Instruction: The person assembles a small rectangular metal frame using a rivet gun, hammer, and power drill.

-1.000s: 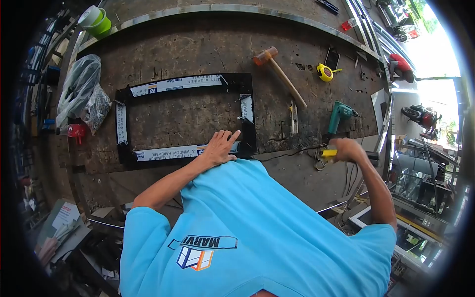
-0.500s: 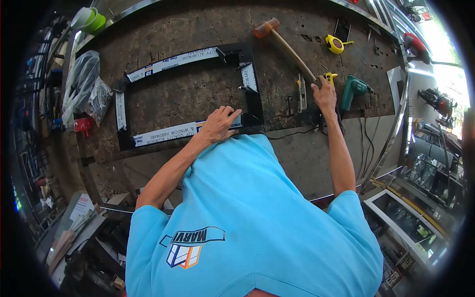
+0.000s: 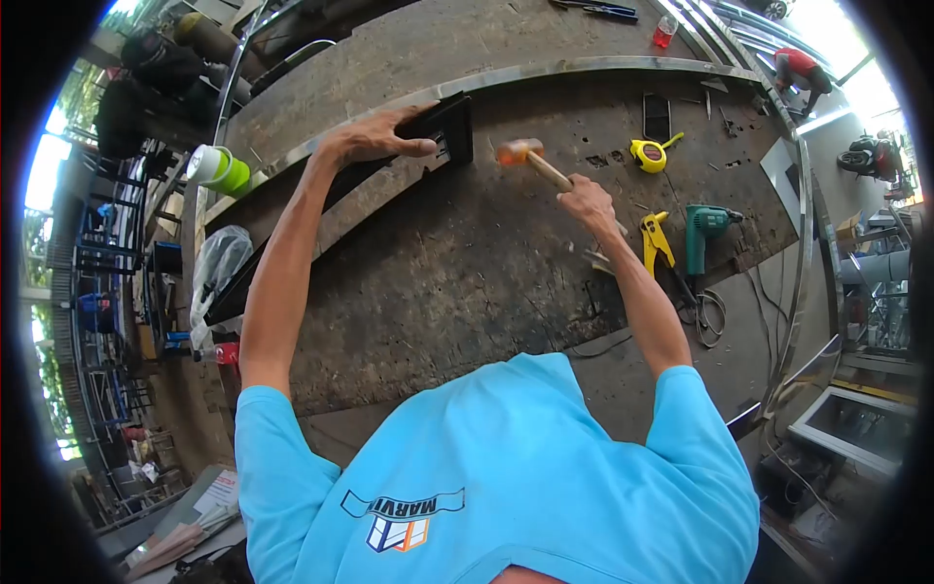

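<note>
My left hand [image 3: 370,136] grips the upper corner of the black rectangular aluminium window frame [image 3: 455,127]. The frame stands tilted up on an edge, its long side running down to the left behind my forearm. In my right hand [image 3: 590,202] is a mallet [image 3: 518,151] with an amber head, its wooden handle wrapped by my fingers. The mallet head hangs just right of the frame's corner, apart from it. Below my right wrist lie thin metal pieces [image 3: 598,261], partly covered by my arm.
Right of my forearm lie a yellow riveter-like hand tool [image 3: 657,241], a green power drill [image 3: 708,234] and its cable. Further back are a yellow tape measure [image 3: 650,156] and a phone [image 3: 658,115]. A plastic bag [image 3: 219,261] and green-white cups [image 3: 222,170] stand left. One person [image 3: 800,70] bends at far right.
The window frame went from lying flat to tilted up on its edge, with my left hand now at its top corner. The mallet has been lifted and moved left in my right hand.
</note>
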`<state>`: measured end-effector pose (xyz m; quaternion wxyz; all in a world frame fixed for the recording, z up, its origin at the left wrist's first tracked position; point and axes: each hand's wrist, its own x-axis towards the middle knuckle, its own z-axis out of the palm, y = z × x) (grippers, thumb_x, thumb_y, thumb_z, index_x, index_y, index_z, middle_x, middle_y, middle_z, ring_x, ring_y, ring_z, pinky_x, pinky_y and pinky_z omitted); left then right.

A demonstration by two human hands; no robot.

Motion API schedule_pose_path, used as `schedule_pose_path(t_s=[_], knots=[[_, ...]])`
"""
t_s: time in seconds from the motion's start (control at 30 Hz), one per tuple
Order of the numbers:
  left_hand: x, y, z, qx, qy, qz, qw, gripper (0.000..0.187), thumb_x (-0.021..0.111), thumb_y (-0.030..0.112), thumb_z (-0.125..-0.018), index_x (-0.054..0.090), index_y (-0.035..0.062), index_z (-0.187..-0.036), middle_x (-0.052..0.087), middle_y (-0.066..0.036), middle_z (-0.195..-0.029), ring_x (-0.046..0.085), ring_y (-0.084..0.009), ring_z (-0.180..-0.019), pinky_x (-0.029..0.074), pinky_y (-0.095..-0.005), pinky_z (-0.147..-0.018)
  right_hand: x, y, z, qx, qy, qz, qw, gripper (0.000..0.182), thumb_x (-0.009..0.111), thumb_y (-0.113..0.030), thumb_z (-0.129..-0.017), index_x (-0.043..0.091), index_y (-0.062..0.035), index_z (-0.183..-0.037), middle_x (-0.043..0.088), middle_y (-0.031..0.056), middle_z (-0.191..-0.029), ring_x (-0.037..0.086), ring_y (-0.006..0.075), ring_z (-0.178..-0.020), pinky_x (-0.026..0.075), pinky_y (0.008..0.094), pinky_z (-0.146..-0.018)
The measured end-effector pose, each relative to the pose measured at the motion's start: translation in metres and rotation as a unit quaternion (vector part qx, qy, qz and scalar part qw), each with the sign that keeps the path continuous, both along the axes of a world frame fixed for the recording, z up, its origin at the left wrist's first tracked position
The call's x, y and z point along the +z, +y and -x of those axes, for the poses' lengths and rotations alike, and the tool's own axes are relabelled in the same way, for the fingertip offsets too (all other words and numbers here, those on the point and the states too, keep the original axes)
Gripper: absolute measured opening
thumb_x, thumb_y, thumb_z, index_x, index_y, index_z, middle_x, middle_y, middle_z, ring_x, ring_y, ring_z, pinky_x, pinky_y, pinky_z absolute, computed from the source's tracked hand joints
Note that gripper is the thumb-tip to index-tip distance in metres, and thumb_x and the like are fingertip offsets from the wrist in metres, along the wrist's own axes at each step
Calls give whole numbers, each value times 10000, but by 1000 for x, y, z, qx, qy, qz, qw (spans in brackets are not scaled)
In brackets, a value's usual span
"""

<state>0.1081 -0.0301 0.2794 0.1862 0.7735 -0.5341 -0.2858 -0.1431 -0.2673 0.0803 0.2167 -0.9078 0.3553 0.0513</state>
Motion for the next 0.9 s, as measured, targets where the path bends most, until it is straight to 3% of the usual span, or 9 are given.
schedule_pose_path(t_s=[0.13,0.23,0.4,0.47,0.53,0.7,0.73,0.8,0.9], knots=[[-15,-36,-46,21,-175,-60,982,861,731,500,-749,390,63,-1408,526,-155,-1325,520,-283,-1195,444,-421,-995,101,16,1,-17,-257,-204,945,516,613,-366,-873,521,-75,-1290,658,176,-926,653,299,-847,494,417,-801],[-26,-47,-71,49,122,-38,991,497,760,228,-745,556,47,-1160,624,-37,-965,583,-146,-871,536,-321,-744,197,31,-5,-13,-333,-277,901,561,594,-416,-895,495,-73,-1329,644,161,-919,633,248,-788,501,374,-732],[-34,-52,-97,75,61,-38,995,402,735,241,-747,604,39,-1070,625,-36,-867,579,-145,-836,488,-304,-727,197,27,-60,80,-439,-115,887,601,567,-442,-914,446,-88,-1384,599,93,-797,580,149,-590,489,304,-558],[-37,-47,-104,90,2,-27,996,384,728,260,-747,618,32,-1036,623,-40,-843,574,-147,-824,468,-305,-727,181,20,-76,99,-272,-151,945,610,553,-450,-921,430,-93,-1400,565,59,-737,557,122,-520,474,269,-491],[-15,-50,-91,53,-29,-69,996,548,724,421,-742,620,53,-1133,668,-139,-994,596,-277,-965,437,-384,-872,183,9,-64,53,-251,-298,919,575,537,-457,-929,452,-106,-1376,571,65,-738,561,127,-532,471,273,-468],[-19,-47,-94,85,-38,-55,994,620,675,602,-752,651,29,-988,647,-120,-890,596,-250,-894,439,-390,-815,126,-32,-60,-215,-527,-586,577,403,517,-440,-944,487,-49,-1036,533,40,-693,522,104,-456,445,234,-399],[-19,-53,-96,72,-44,-49,995,669,650,665,-748,656,26,-946,633,-108,-842,593,-236,-855,442,-387,-787,129,-20,-59,-218,-529,-584,575,403,517,-440,-944,487,-49,-1036,533,40,-693,522,104,-456,445,234,-399],[-18,-59,-89,57,-51,-49,996,684,627,690,-750,659,27,-916,611,-95,-796,581,-219,-819,443,-382,-757,133,11,-54,-149,-384,-573,708,401,514,-446,-943,466,-66,-1059,513,26,-676,502,86,-455,435,217,-394],[-20,-56,-79,46,-54,-53,996,704,597,715,-755,661,24,-870,591,-83,-740,574,-200,-777,446,-374,-719,143,34,-59,-97,-227,-656,713,397,510,-475,-943,454,-86,-998,493,14,-622,482,73,-427,401,209,-368]])
